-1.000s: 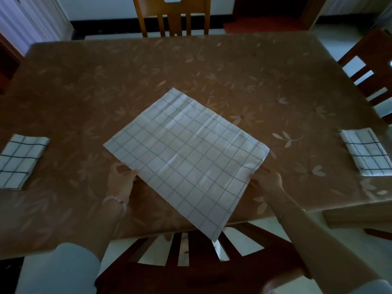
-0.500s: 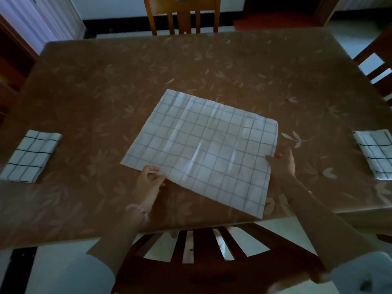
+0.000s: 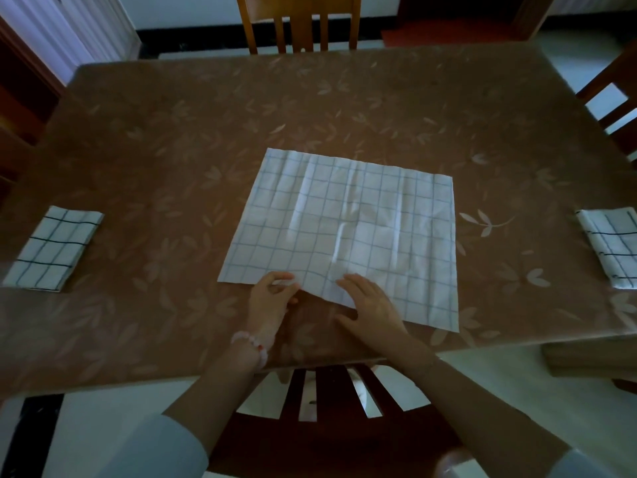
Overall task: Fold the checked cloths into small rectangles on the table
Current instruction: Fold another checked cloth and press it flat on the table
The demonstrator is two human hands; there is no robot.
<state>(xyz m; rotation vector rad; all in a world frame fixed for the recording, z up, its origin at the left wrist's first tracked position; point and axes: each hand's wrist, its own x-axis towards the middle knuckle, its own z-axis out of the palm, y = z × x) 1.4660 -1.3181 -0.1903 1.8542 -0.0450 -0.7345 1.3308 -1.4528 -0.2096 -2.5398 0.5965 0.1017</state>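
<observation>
While no fold is yet made, checked cloth (image 3: pixel 344 229): spread on the table (image 3: pixel 172 150), just beyond both hands.
Left hand (image 3: pixel 272 300): near edge is pinched.
Right hand (image 3: pixel 372 307): laid flat, fingers spread, on that edge.

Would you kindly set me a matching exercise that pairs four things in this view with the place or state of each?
Things:
1. large pale checked cloth
2. left hand
3. right hand
4. light-brown wooden chair

Places or states:
A. rests flat on the cloth's near edge
B. stands beyond the far edge of the brown leaf-patterned table
C. lies spread open mid-table
D. pinches the cloth's near edge

Pairs: 1-C, 2-D, 3-A, 4-B.
</observation>
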